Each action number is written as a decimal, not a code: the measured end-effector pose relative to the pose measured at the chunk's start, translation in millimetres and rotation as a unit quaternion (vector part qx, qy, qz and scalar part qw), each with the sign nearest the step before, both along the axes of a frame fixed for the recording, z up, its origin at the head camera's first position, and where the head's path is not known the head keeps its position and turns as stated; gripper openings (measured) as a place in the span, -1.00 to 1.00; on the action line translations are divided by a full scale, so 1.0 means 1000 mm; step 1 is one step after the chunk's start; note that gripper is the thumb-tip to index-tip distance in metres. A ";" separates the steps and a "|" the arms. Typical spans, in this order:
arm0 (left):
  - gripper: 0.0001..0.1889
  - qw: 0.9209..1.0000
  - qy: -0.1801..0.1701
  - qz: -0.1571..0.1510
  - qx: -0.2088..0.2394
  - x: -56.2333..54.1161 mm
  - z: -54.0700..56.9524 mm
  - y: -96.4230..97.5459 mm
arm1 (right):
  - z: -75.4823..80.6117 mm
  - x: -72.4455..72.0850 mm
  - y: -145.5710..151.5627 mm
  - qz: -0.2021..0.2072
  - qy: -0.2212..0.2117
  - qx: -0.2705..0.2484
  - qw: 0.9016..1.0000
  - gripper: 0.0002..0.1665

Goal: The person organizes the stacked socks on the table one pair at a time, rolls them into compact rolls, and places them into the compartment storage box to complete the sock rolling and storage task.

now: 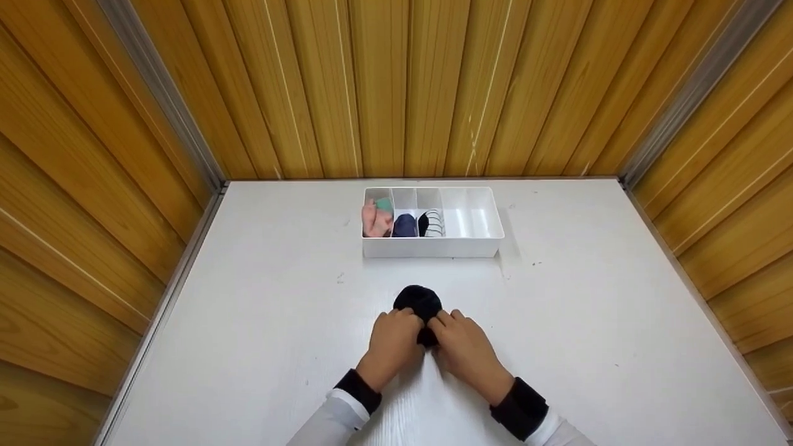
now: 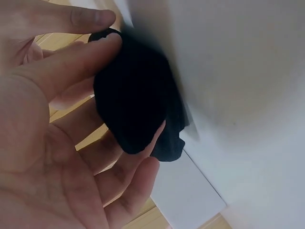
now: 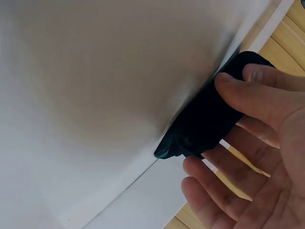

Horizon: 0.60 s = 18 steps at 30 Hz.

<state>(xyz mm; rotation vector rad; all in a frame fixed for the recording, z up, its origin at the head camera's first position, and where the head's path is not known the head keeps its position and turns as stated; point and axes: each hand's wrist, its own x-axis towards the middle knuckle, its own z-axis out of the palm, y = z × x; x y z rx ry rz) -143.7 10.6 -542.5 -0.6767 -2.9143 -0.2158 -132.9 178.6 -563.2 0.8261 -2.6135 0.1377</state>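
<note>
A folded black sock (image 1: 421, 301) lies on the white table in front of me, bunched into a short, rounded bundle. My left hand (image 1: 394, 337) grips its left side; in the left wrist view the thumb is on the near face of the dark fabric (image 2: 138, 90) and the other fingers curl beneath. From the right, my right hand (image 1: 466, 347) pinches the same bundle between thumb and fingers. A wrinkled end with a faint teal edge shows on the sock (image 3: 205, 119) in the right wrist view. Both hands sit close together, knuckles up.
Beyond the hands stands a white divided box (image 1: 430, 248). Its left compartments hold pink fabric (image 1: 376, 221), a green piece (image 1: 384, 204), a navy roll (image 1: 405, 225) and a black-and-white striped item (image 1: 432, 223). Wood-patterned walls (image 1: 427, 87) enclose the table's back and sides.
</note>
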 end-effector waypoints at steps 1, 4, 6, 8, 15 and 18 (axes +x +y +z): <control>-0.83 1.000 -0.006 -0.002 0.001 0.001 0.000 0.001 | -0.001 0.001 0.001 -0.002 0.000 -0.001 1.000 -0.66; -0.82 1.000 -0.025 -0.005 0.012 0.002 0.002 0.002 | -0.001 0.001 0.002 -0.008 -0.006 -0.003 1.000 -0.69; -0.82 0.999 -0.033 -0.009 0.019 0.002 0.003 0.002 | -0.001 0.001 0.003 -0.010 -0.017 -0.005 1.000 -0.70; -0.81 0.999 -0.038 -0.011 0.026 0.002 0.003 0.000 | 0.000 0.000 0.004 -0.006 -0.028 -0.010 1.000 -0.72; -0.67 1.000 -0.014 -0.003 0.019 0.004 -0.001 -0.004 | 0.001 -0.001 0.003 -0.001 -0.043 -0.020 0.999 -0.71; -0.71 1.000 0.010 -0.002 0.002 0.004 -0.004 -0.002 | 0.001 -0.002 0.004 -0.007 -0.041 -0.019 0.999 -0.69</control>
